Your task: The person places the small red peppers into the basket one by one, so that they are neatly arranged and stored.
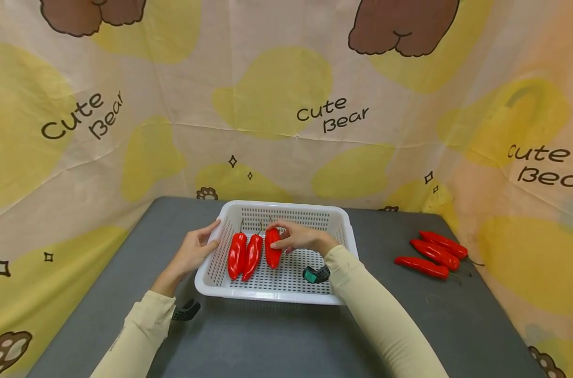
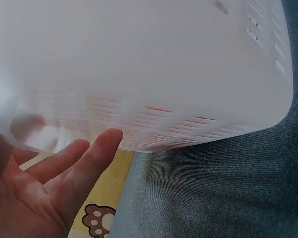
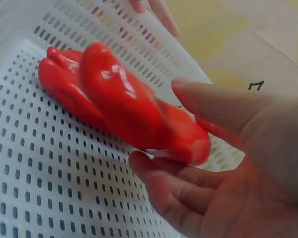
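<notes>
A white slotted plastic basket point(image 1: 286, 296) stands on the grey table. Inside it, two glossy red peppers point(image 1: 237, 257) lie side by side at the left. Just right of them my right hand point(image 1: 300, 236) holds a third red pepper point(image 1: 273, 249) between thumb and fingers, close over the basket floor; the right wrist view shows that pepper point(image 3: 121, 99) between the fingertips. My left hand point(image 1: 194, 254) touches the basket's left end, its fingers point(image 2: 107, 144) fairly straight against the outer wall in the left wrist view.
Several long red peppers point(image 1: 437, 254) with thin stems lie together on the table point(image 1: 267, 341) to the right of the basket. A printed cloth point(image 1: 267, 89) hangs behind and along both sides of the table.
</notes>
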